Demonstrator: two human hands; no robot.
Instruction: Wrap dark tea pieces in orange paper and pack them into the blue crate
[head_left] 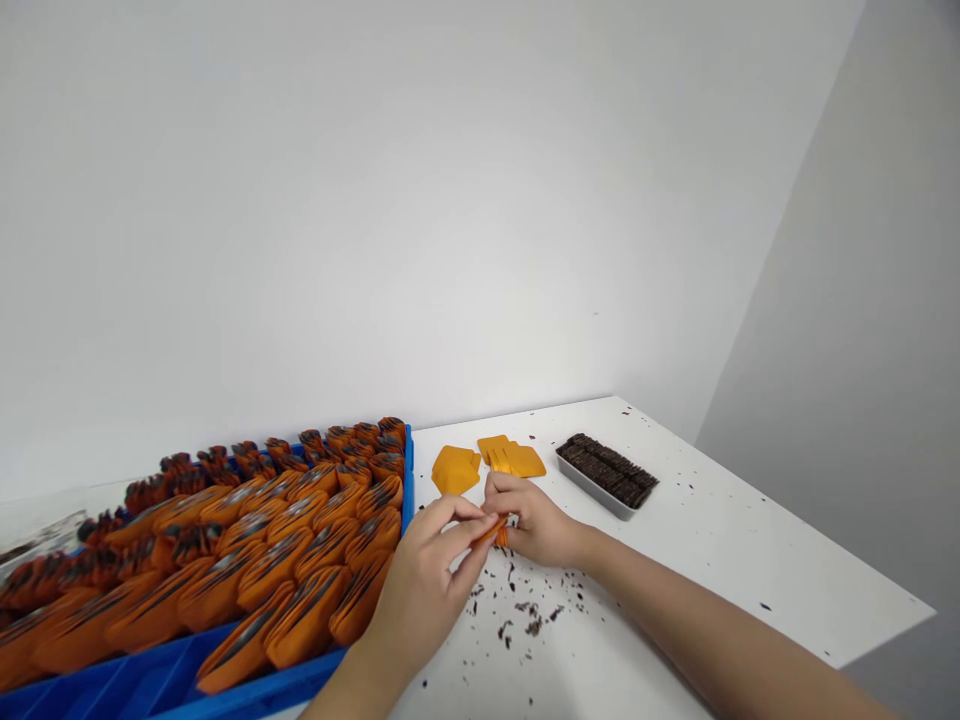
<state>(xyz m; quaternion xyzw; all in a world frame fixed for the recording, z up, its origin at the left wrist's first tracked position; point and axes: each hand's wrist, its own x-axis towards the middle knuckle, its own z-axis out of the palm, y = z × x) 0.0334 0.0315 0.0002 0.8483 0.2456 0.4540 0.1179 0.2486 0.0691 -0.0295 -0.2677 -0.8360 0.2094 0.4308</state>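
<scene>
My left hand (439, 555) and my right hand (536, 520) meet over the white table, fingers pinched together. Between their fingertips is a small folded orange piece (491, 530), mostly hidden, so its exact kind cannot be made out. Just beyond the hands lie flat yellow-orange sheets in two groups, a left group (455, 470) and a right group (525, 460). My right fingers partly overlap the nearer edge of the right group. To the right of that hand stands a shallow metal tray (592, 488) packed with rows of dark brown strips (607, 468).
A blue crate (409, 480) at the left holds many folded orange bundles (300, 570) with dark edges. Dark crumbs (532, 620) are scattered on the white table (720, 570). A white wall rises behind, and the table's right edge runs diagonally toward a front corner.
</scene>
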